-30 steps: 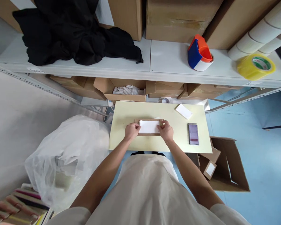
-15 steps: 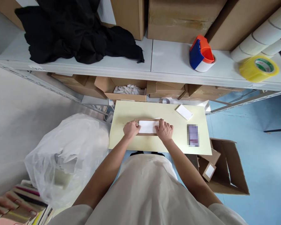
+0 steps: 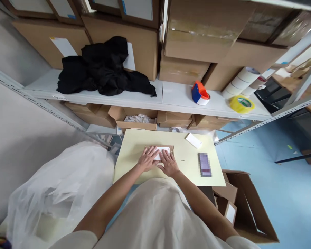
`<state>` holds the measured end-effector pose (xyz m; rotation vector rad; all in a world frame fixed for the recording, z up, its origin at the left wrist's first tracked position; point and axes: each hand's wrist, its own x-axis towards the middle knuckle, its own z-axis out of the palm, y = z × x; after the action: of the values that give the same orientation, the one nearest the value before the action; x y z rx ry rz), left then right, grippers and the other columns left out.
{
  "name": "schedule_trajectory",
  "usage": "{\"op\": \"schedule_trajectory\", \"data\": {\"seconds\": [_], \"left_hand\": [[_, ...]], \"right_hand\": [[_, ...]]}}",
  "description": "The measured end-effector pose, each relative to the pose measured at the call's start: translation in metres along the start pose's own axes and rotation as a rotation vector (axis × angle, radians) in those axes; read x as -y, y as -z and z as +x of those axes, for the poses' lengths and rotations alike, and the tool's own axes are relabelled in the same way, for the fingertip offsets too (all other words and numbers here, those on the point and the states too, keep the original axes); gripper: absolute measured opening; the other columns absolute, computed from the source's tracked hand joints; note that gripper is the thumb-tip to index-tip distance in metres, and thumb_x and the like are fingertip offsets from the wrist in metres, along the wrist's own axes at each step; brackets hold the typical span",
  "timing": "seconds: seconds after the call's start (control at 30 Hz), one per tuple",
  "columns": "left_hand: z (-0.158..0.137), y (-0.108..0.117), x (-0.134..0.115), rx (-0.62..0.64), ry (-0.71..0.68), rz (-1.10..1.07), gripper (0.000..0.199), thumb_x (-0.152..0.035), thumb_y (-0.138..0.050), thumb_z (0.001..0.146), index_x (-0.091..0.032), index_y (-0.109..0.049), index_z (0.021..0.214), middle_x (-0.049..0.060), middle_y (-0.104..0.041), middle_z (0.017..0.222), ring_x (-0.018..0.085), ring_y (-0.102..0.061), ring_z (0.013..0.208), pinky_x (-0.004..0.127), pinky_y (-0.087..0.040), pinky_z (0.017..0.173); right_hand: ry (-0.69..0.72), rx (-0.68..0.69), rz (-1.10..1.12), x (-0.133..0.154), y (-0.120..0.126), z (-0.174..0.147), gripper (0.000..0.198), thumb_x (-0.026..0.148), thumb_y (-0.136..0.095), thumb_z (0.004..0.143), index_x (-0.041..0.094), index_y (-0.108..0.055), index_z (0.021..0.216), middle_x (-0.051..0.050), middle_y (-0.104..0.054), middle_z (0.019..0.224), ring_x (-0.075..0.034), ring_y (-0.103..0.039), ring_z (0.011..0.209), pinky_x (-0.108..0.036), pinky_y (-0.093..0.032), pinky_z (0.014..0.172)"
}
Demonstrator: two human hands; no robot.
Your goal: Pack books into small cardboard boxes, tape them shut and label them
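A small cardboard box (image 3: 172, 149) lies on the pale yellow table, with a white label (image 3: 159, 156) on its top face. My left hand (image 3: 147, 159) rests flat on the label's left part, fingers stretched out. On the right part, my right hand (image 3: 169, 164) lies with fingers spread, also touching the label. Between the hands a strip of the white label shows; much of the box is covered by my palms. Both hands are open and pressed down rather than wrapped around anything.
On the pale yellow table (image 3: 134, 138) lie a stack of white labels (image 3: 193, 140) and a blurred purple object (image 3: 205, 165). Behind, a shelf holds black cloth (image 3: 106, 69), a tape dispenser (image 3: 200, 93) and yellow tape (image 3: 242, 104). A plastic bag (image 3: 64, 186) stands left, an open carton (image 3: 251, 207) right.
My hands have gone from gripping the two ends of the box to lying flat on its label. The head view has tilted up, showing more of the shelf.
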<state>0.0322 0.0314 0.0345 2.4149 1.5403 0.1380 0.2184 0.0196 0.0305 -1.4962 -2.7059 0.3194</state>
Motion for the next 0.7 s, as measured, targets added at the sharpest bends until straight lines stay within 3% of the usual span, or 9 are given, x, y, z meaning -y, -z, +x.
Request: {"op": "schedule_trajectory", "data": {"seconds": [0.17, 0.3, 0.43, 0.5, 0.6, 0.7], "left_hand": [[-0.003, 0.003, 0.008, -0.064, 0.216, -0.015, 0.058, -0.045, -0.041, 0.087, -0.029, -0.035, 0.142, 0.007, -0.025, 0.153, 0.034, -0.018, 0.14, 0.063, -0.012, 0.108], [-0.008, 0.002, 0.012, -0.072, 0.257, -0.043, 0.059, -0.043, -0.041, 0.087, -0.027, -0.032, 0.143, 0.01, -0.015, 0.155, 0.037, -0.015, 0.14, 0.064, -0.018, 0.105], [-0.004, -0.003, 0.017, -0.05, 0.243, -0.144, 0.062, -0.042, -0.043, 0.087, -0.026, -0.029, 0.144, 0.011, -0.01, 0.156, 0.037, -0.015, 0.14, 0.064, -0.02, 0.104], [-0.002, -0.008, 0.02, -0.072, 0.302, -0.272, 0.07, -0.045, -0.045, 0.086, -0.023, -0.019, 0.147, 0.013, -0.005, 0.156, 0.038, -0.013, 0.14, 0.062, -0.024, 0.104], [-0.005, -0.02, 0.027, -0.139, 0.46, -0.555, 0.09, -0.049, -0.048, 0.083, -0.01, 0.002, 0.148, 0.024, 0.0, 0.153, 0.037, -0.01, 0.141, 0.053, -0.03, 0.105], [-0.016, -0.032, 0.036, -0.115, 0.551, -0.783, 0.092, -0.048, -0.052, 0.082, -0.005, -0.003, 0.147, 0.026, -0.011, 0.152, 0.033, -0.014, 0.141, 0.044, -0.026, 0.11]], "right_hand": [[-0.239, 0.021, -0.089, -0.007, 0.002, -0.005, 0.068, 0.053, -0.026, 0.092, 0.015, -0.018, 0.148, -0.013, -0.021, 0.153, -0.029, -0.018, 0.141, -0.053, -0.019, 0.109], [-0.259, 0.026, -0.098, 0.003, 0.006, -0.004, 0.076, 0.058, -0.029, 0.089, 0.01, -0.019, 0.147, -0.016, -0.016, 0.153, -0.032, -0.012, 0.142, -0.054, -0.018, 0.11], [-0.274, 0.085, -0.008, 0.01, 0.009, 0.008, 0.073, 0.056, -0.03, 0.09, 0.012, -0.017, 0.148, -0.013, -0.015, 0.154, -0.028, -0.011, 0.142, -0.052, -0.018, 0.11], [-0.415, 0.063, 0.076, 0.006, 0.009, 0.011, 0.07, 0.053, -0.03, 0.091, 0.014, -0.017, 0.148, -0.014, -0.012, 0.155, -0.029, -0.011, 0.142, -0.053, -0.02, 0.109], [-0.686, -0.04, 0.357, -0.006, 0.005, 0.005, 0.072, 0.052, -0.031, 0.091, 0.01, -0.015, 0.148, -0.019, -0.008, 0.154, -0.031, -0.015, 0.141, -0.049, -0.025, 0.107], [-0.843, -0.093, 0.648, -0.018, 0.001, -0.008, 0.077, 0.055, -0.03, 0.09, 0.008, -0.011, 0.148, -0.021, -0.019, 0.152, -0.029, -0.034, 0.135, -0.042, -0.032, 0.105]]}}
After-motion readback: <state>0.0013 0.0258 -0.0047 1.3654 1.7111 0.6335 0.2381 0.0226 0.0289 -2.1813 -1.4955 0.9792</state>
